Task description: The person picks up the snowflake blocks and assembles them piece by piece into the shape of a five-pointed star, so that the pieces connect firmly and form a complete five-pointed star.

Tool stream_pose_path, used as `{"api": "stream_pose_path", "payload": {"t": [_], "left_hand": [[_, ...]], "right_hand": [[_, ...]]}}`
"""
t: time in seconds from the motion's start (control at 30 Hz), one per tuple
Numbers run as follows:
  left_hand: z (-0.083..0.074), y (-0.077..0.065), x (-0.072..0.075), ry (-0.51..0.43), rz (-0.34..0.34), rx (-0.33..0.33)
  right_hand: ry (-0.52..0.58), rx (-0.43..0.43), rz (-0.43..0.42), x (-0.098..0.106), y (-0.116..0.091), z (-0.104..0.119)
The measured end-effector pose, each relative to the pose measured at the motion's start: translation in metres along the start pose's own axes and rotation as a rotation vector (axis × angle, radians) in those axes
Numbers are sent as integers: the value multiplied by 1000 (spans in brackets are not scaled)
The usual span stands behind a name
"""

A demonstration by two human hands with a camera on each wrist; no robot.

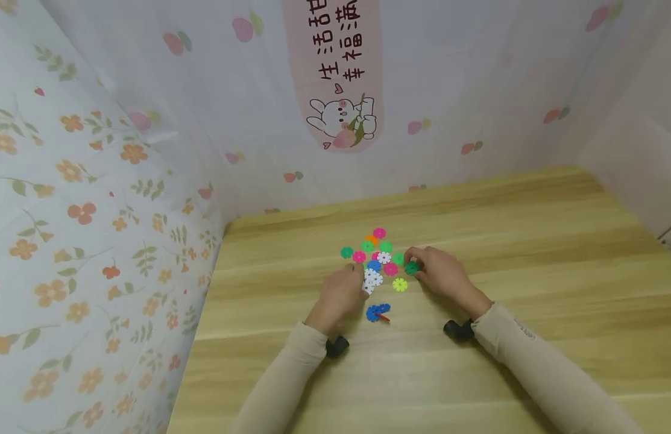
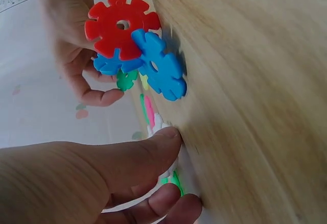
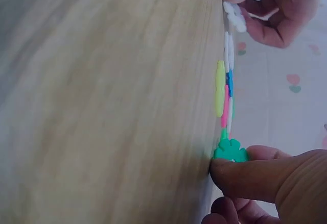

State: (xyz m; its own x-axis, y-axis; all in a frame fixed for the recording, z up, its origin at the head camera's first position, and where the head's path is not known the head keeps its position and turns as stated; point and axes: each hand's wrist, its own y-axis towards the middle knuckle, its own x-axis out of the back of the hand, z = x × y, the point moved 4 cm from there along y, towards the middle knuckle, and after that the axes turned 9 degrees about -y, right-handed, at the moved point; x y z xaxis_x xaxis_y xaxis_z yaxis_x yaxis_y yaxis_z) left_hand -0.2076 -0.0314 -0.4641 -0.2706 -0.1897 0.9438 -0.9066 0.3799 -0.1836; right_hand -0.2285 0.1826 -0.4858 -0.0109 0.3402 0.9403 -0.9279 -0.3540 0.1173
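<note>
My right hand [image 1: 445, 274] pinches a dark green snowflake disc [image 1: 412, 268] between thumb and fingers at the right side of a loose group of discs. In the right wrist view this notched green disc [image 3: 231, 151] stands tilted up at the fingertips. My left hand [image 1: 342, 295] is at the group's left side, with thumb and fingers on a white snowflake disc [image 3: 235, 17] that is tilted off the table. More white discs [image 1: 372, 277] lie beside it. Between the wrists, nearer me, sits a joined piece of two blue discs [image 2: 161, 66] and a red disc [image 2: 122, 27].
Flat discs in several colours lie close together: a yellow one [image 1: 400, 284], a blue one [image 1: 374, 266], an orange one [image 1: 371, 240] and a pink one [image 1: 379, 232]. The wooden table [image 1: 530, 253] meets a patterned curtain [image 1: 454, 90] behind and a floral one [image 1: 96, 241] at left.
</note>
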Motion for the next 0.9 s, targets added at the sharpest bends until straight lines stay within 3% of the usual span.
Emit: {"api": "stream_pose_path", "payload": {"t": [0.2, 0.53, 0.7, 0.9], "left_hand": [[-1, -6, -6, 20, -25, -54], [1, -5, -9, -6, -73, -105], [4, -10, -9, -131, -86, -124], [8, -5, 7, -275, -126, -156]], "right_hand": [[-33, 29, -24, -3, -7, 11], [56, -15, -19, 0, -9, 13], [118, -49, 12, -1, -16, 12], [262, -66, 8, 6, -8, 10]]}}
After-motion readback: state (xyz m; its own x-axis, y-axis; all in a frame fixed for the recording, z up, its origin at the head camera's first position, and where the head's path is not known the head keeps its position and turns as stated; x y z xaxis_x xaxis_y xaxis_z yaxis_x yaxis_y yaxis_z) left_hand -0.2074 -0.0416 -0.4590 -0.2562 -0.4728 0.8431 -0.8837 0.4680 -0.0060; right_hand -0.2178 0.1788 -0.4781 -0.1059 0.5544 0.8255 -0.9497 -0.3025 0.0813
